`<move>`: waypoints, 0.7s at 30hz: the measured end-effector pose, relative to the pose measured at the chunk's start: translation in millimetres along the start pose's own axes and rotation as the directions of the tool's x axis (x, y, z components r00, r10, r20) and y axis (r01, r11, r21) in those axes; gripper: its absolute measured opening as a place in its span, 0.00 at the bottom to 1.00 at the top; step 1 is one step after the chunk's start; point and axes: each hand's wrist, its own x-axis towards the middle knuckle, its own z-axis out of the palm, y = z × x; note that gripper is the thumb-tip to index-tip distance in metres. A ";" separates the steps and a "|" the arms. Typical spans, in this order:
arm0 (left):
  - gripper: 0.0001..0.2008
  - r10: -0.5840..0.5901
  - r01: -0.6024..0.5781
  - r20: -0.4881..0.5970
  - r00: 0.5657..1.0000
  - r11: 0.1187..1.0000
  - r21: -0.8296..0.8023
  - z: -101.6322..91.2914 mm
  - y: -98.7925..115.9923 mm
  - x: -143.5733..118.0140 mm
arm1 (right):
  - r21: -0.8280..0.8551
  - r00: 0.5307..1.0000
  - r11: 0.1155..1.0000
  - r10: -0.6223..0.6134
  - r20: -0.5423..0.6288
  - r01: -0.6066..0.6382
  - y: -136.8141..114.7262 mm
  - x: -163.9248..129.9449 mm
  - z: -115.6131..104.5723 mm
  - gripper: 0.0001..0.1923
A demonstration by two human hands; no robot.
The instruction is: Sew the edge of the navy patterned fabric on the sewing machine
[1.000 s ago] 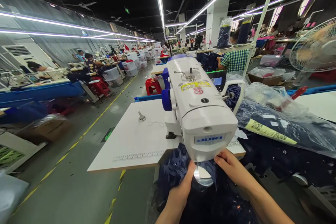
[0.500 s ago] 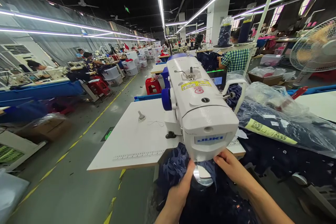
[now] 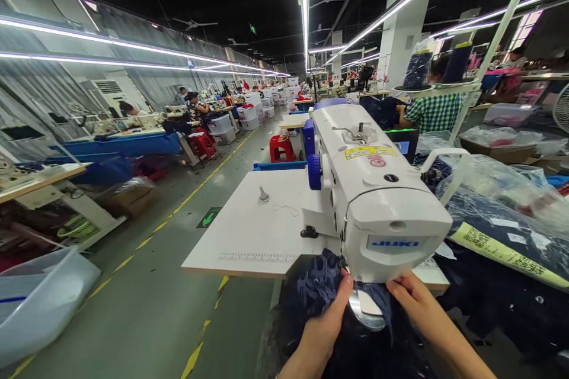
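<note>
A white JUKI sewing machine [image 3: 373,195] stands on a white table [image 3: 249,237] right in front of me. Dark navy patterned fabric [image 3: 320,290] bunches under the machine head and falls over the table's front edge. My left hand [image 3: 326,325] presses down on the fabric just left of the needle area. My right hand [image 3: 411,302] pinches the fabric on the right side, under the machine's face. The needle itself is hidden behind the machine head.
Plastic-wrapped bundles of dark cloth [image 3: 502,219] lie to the right. A person in a checked shirt [image 3: 433,111] sits behind the machine. A red stool [image 3: 281,147] stands in the aisle; workers sit at a blue table [image 3: 120,145] on the left. A plastic bin [image 3: 40,302] is at lower left.
The view has swung left, so the machine and my hands sit further right in the frame. Both hands keep their hold on the fabric under the machine head.
</note>
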 end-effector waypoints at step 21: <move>0.19 -0.192 0.373 0.401 0.896 0.815 -0.444 -42.6 14.2 -4.7 | 0.080 0.998 0.995 0.052 0.038 -0.055 -1.6 -6.7 9.0 0.21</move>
